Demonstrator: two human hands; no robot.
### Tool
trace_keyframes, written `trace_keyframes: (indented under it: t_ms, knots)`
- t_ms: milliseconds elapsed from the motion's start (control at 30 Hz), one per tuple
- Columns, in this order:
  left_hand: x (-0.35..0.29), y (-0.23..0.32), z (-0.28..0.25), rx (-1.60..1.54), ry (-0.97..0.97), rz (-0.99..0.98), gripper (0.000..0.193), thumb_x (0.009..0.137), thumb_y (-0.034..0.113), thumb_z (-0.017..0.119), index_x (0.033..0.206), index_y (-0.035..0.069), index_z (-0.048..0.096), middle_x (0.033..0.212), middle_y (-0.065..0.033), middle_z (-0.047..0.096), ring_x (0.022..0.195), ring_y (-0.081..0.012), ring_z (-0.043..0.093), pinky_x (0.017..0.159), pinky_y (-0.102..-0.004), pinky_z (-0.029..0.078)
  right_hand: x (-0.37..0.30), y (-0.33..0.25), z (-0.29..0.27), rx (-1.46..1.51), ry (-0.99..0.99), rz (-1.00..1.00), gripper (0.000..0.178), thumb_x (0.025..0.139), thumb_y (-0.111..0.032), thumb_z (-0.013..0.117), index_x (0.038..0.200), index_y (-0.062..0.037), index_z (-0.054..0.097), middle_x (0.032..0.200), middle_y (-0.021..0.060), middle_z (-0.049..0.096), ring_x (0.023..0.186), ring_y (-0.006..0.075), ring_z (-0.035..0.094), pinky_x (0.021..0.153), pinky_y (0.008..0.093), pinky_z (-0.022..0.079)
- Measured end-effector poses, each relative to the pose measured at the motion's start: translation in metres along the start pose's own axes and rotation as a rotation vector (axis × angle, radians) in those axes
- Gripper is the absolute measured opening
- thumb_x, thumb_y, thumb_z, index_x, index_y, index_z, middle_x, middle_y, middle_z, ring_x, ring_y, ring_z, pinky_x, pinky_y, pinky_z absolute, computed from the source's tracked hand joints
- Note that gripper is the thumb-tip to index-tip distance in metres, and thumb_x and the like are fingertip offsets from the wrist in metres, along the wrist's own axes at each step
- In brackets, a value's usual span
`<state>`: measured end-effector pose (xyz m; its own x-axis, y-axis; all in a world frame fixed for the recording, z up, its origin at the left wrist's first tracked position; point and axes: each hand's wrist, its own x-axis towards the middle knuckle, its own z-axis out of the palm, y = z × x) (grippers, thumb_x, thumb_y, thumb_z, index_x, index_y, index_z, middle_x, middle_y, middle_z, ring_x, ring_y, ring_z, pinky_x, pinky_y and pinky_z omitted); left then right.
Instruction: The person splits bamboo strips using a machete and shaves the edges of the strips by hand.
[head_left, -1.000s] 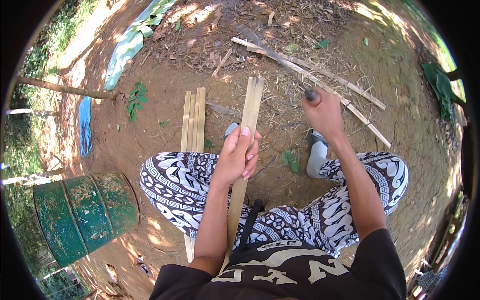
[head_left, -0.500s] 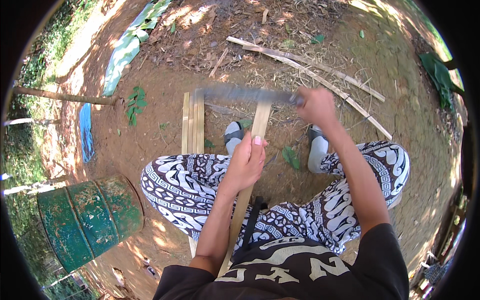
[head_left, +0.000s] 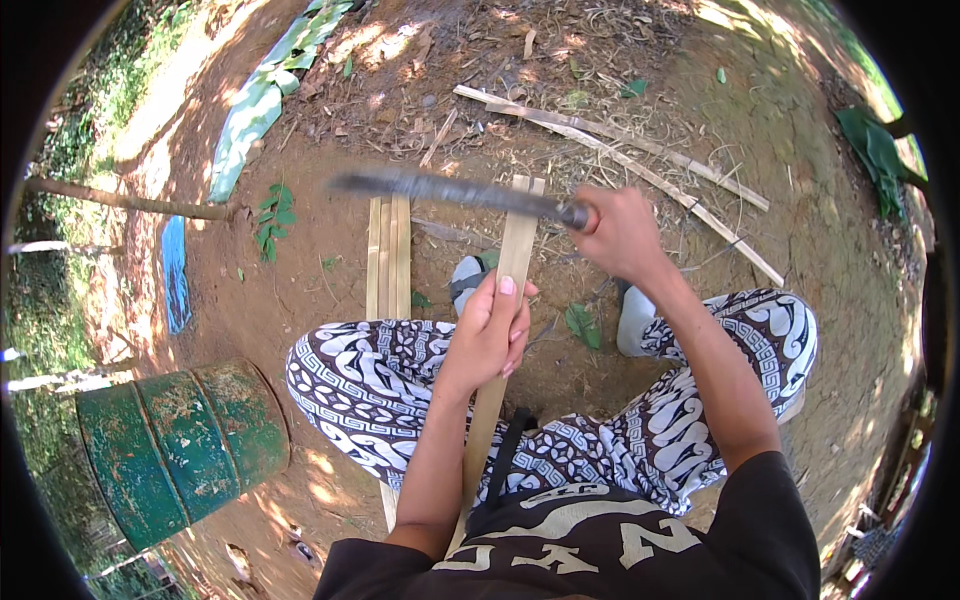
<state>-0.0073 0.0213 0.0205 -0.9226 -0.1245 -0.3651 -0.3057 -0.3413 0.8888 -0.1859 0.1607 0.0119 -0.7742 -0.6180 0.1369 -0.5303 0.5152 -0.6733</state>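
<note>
Bamboo strip (head_left: 515,250) stands upright btwn the knees, centre of scene, far end up by the blade. Left hand (head_left: 490,335) clenched round its middle, thumb on top. Right hand (head_left: 622,232) fist-tight on the handle of a long dark knife (head_left: 450,190), blade lying level across the strip's far tip, pointing left. Just left of it, more strips (head_left: 388,255) lean over the left leg. Green rusty drum (head_left: 170,450) near left, long sticks (head_left: 640,165) on dirt far right
</note>
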Motion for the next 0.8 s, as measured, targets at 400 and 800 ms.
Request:
trace_keyframes:
  t_ms: [400, 800]
  knots:
    - [-0.001, -0.014, 0.004, 0.208, 0.072, 0.064, 0.03, 0.109, 0.031, 0.032, 0.105, 0.004, 0.045, 0.062, 0.0025, 0.037, 0.037, -0.0042, 0.032, 0.033, -0.0225, 0.031, -0.001, 0.023, 0.019, -0.231, -0.013, -0.17, 0.009, 0.069, -0.013, 0.067, 0.073, -0.0061, 0.063, 0.062, 0.0138, 0.064, 0.062, 0.0366, 0.066, 0.055, 0.0468, 0.052]
    - [-0.003, 0.002, -0.004, 0.06, 0.059, -0.004, 0.033, 0.109, 0.033, 0.031, 0.105, 0.004, 0.045, 0.063, 0.0028, 0.035, 0.036, -0.004, 0.03, 0.033, -0.0224, 0.031, 0.02, 0.057, -0.018, -0.083, 0.22, 0.361, 0.022, 0.079, -0.019, 0.06, 0.078, 0.0025, 0.065, 0.069, 0.027, 0.062, 0.067, 0.045, 0.062, 0.065, 0.0479, 0.05]
